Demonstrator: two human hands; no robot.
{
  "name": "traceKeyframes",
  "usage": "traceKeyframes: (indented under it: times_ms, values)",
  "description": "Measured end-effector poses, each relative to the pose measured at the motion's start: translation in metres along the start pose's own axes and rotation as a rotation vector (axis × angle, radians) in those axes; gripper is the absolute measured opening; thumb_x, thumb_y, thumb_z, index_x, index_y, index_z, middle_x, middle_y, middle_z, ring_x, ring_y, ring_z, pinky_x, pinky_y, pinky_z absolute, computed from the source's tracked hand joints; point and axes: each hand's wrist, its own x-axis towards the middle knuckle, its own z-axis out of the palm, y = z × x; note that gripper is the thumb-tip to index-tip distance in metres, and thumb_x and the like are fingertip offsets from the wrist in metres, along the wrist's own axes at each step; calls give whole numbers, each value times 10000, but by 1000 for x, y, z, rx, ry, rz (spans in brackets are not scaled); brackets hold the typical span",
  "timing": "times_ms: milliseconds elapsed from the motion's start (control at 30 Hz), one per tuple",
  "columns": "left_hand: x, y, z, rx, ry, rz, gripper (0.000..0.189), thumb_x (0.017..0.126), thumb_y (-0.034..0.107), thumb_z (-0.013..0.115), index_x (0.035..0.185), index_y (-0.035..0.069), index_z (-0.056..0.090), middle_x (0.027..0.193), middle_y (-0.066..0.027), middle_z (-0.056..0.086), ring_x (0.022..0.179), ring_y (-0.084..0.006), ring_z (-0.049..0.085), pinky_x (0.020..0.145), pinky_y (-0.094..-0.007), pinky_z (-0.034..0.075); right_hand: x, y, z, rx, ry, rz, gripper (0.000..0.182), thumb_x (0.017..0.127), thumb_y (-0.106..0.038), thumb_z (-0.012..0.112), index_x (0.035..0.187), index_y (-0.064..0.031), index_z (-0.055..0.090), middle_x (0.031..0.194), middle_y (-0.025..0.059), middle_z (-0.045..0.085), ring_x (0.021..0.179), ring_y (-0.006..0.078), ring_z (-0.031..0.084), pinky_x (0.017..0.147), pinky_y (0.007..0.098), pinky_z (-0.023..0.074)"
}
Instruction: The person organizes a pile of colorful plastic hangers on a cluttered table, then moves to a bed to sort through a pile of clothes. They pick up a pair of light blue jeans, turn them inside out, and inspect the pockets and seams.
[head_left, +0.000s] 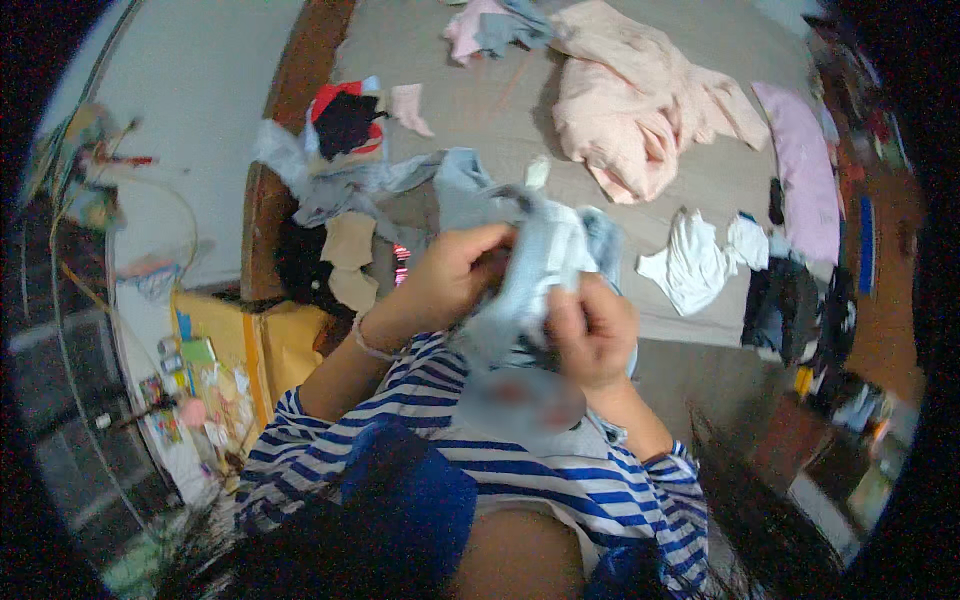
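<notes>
A light blue garment (536, 262), blurred by motion, is bunched up close to my striped shirt. My left hand (461, 274) grips its left side with the thumb on top; the other fingertips are hidden. On the opposite side, my right hand (596, 330) pinches the cloth with curled fingers. A part of the garment hangs down between my forearms, partly blurred. Just beyond my hands lie a blue-grey garment (461, 187) and a small whitish piece of cloth (537, 172). To the left of my left hand are beige fabric pieces (350, 251).
A bed with a grey-brown sheet (480, 97) spreads out ahead. On it lie a large pale pink garment (637, 97), white clothes (694, 259), a pink sock (409, 109) and a black and red pile (346, 124). A lilac pillow (802, 172) lies right; a cluttered cabinet (217, 352) stands left.
</notes>
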Motion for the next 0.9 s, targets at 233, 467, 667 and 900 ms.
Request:
traceKeyframes:
  times_ms: [233, 467, 667, 900]
  values:
    - [-67, -17, -26, -1112, 465, 258, 377, 877, 63, 552, 1239, -27, 495, 1301, -179, 504, 1198, -299, 509, 1029, -363, 403, -1, 7, 11, 433, 147, 369, 217, 931, -188, 534, 742, -104, 469, 635, -78, 406, 575, 21, 339, 517, 193, 259]
    - [-122, -109, -26, -1231, 865, 95, 381, 906, -31, 439, 1287, -22, 450, 1239, -166, 541, 1130, -258, 566, 964, -322, 470, 4, 21, 22, 503, 12, 422, 76, 935, -120, 513, 941, -46, 531, 931, 45, 563, 858, 120, 505, 812, 269, 397]
    - [-260, -354, -4, -1094, 1696, -235, 182, 896, 88, 535, 1053, -1, 551, 982, -125, 623, 844, -207, 620, 755, -316, 545, -2, 67, 9, 404, -66, 580, 187, 920, -174, 512, 1054, -50, 555, 1031, 76, 588, 949, 192, 533, 845, 328, 426]
    - [-421, -392, -107, -257, 2380, -382, 319, 872, 192, 575, 1118, -10, 545, 1040, -130, 615, 918, -173, 585, 822, -253, 452, -5, 121, -12, -227, -220, 283, 237, 861, -217, 585, 1026, -49, 564, 985, 100, 593, 926, 250, 550, 869, 384, 411]
